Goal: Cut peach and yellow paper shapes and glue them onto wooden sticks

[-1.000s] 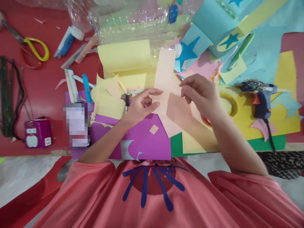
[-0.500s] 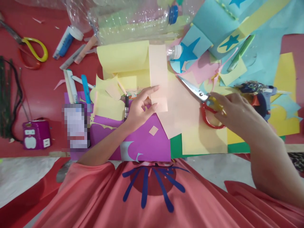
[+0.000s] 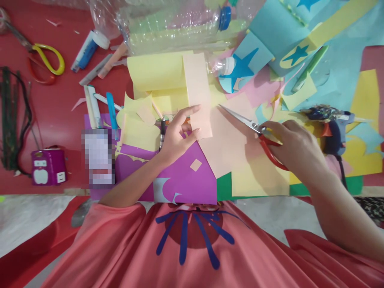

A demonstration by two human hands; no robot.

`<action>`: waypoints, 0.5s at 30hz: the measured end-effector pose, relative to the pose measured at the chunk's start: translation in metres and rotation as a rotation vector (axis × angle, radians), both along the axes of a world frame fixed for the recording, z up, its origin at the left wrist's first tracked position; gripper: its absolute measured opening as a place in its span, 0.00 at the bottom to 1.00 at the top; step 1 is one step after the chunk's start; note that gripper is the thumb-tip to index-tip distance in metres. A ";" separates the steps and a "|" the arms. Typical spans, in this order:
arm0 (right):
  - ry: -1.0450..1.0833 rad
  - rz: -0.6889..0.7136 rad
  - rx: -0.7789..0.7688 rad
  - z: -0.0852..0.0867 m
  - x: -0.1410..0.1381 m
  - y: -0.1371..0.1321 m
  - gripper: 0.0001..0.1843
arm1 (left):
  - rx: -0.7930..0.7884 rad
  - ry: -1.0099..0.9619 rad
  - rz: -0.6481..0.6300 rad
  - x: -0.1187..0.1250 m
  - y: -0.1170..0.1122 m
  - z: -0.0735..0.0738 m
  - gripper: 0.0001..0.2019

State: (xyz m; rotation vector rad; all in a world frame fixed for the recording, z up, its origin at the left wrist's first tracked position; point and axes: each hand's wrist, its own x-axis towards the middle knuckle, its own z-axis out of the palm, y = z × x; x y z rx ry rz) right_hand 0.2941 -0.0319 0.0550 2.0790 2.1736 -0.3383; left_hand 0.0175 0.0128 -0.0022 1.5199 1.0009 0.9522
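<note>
My left hand pinches the lower edge of a pale peach paper strip and holds it upright over the purple sheet. My right hand grips the red handles of a pair of scissors. The blades point left toward the strip and are a short way from it. A larger peach sheet lies flat under the scissors.
A blue glue gun lies just right of my right hand. Clear plastic bottles lie at the back. Yellow-handled scissors, pens, a glue stick and a purple box lie on the red table at left. Coloured paper covers the right side.
My right hand left the peach strip, reached right, took the red-handled scissors and lifted them toward the strip. My left hand kept its hold on the strip, now standing straighter.
</note>
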 end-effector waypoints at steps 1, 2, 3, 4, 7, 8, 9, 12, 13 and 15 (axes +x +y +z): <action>0.063 -0.015 -0.017 0.001 0.001 0.000 0.16 | -0.007 -0.006 -0.002 0.000 0.000 0.001 0.25; 0.126 -0.027 -0.028 0.002 0.003 -0.001 0.15 | -0.012 -0.008 -0.004 0.000 -0.001 0.002 0.25; 0.184 -0.026 -0.031 0.002 0.006 -0.001 0.14 | -0.011 -0.007 -0.008 0.000 -0.001 0.003 0.25; 0.227 -0.009 -0.024 0.003 0.010 -0.001 0.13 | -0.006 -0.001 -0.014 0.000 -0.001 0.005 0.25; 0.273 0.111 0.037 0.004 0.023 -0.002 0.12 | 0.041 0.020 -0.040 -0.001 -0.002 0.007 0.25; 0.278 0.161 0.040 0.005 0.027 -0.002 0.18 | 0.059 0.025 -0.048 -0.001 -0.002 0.007 0.24; 0.272 0.205 0.042 0.008 0.030 -0.001 0.23 | 0.073 0.028 -0.055 -0.001 -0.001 0.007 0.24; 0.202 0.291 0.013 0.017 0.035 0.000 0.31 | 0.107 0.011 -0.073 -0.003 -0.001 0.007 0.24; 0.175 0.307 0.009 0.020 0.035 0.001 0.31 | 0.115 0.001 -0.082 -0.003 -0.001 0.007 0.23; 0.141 0.330 -0.003 0.024 0.033 0.003 0.31 | 0.123 -0.020 -0.112 -0.004 -0.001 0.007 0.23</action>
